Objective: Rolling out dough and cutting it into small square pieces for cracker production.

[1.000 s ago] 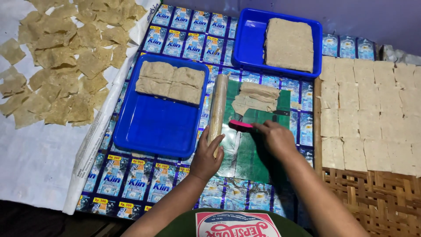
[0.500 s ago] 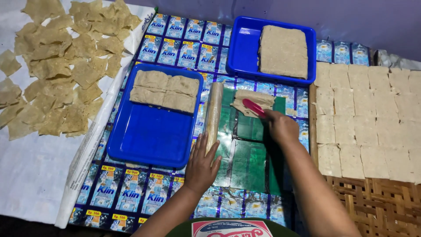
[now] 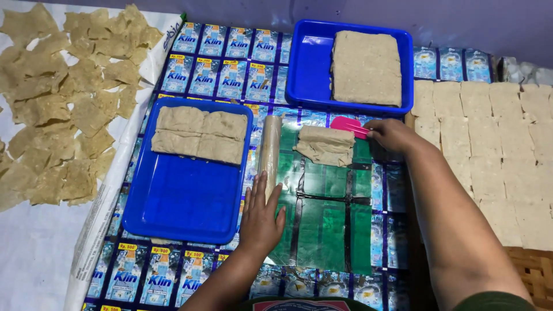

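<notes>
My right hand (image 3: 391, 134) grips a pink plastic scraper (image 3: 348, 125), its blade touching the far edge of a folded pile of thin beige dough sheets (image 3: 326, 145). The pile lies on a shiny green plastic sheet (image 3: 322, 219). My left hand (image 3: 262, 216) rests flat, fingers spread, on the near left part of that sheet, just below a long rolling pin (image 3: 269, 151) that lies lengthwise beside the pile.
A blue tray (image 3: 184, 201) at left holds two folded dough stacks (image 3: 200, 133). A second blue tray (image 3: 314, 69) behind holds a thick dough slab (image 3: 366, 67). Square dough pieces (image 3: 495, 150) cover the right side. Irregular thin pieces (image 3: 63, 103) lie on white sheeting at left.
My right hand has moved away from me with the pink scraper, from the near edge of the dough pile to its far edge. My left hand stayed flat on the sheet.
</notes>
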